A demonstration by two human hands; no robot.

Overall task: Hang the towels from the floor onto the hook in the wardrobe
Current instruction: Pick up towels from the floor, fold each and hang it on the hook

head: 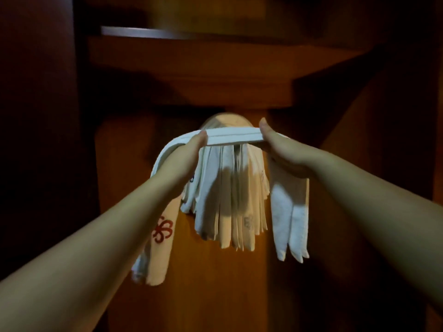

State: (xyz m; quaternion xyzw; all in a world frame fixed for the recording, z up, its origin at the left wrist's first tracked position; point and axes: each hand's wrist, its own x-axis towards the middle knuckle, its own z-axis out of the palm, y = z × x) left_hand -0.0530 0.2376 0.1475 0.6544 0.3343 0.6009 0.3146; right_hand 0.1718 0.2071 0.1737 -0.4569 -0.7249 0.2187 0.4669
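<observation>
Towel (233, 137): I am holding a folded white one stretched flat between both hands, up in front of the wardrobe's far panel (215, 283), just below the shelf (191, 56). My left hand (189, 149) is gripping its left end and my right hand (278, 146) is gripping its right end, fingers wrapped under and thumbs on top, so the middle span is staying taut and level. I judge I am holding it this way so that the band can be laid over the hook, with the loose ends falling evenly on either side. The hook itself is hidden; a pale rounded shape (226, 119) is showing just behind the band, but I cannot tell whether it is the hook or cloth.

The towel's long axis is running left to right across the scene, both ends drooping down past my wrists; the left end is carrying a red flower motif (163, 230). Behind and beneath the band, a bunch of hung towels (230, 200) is already draping straight down against the panel.
</observation>
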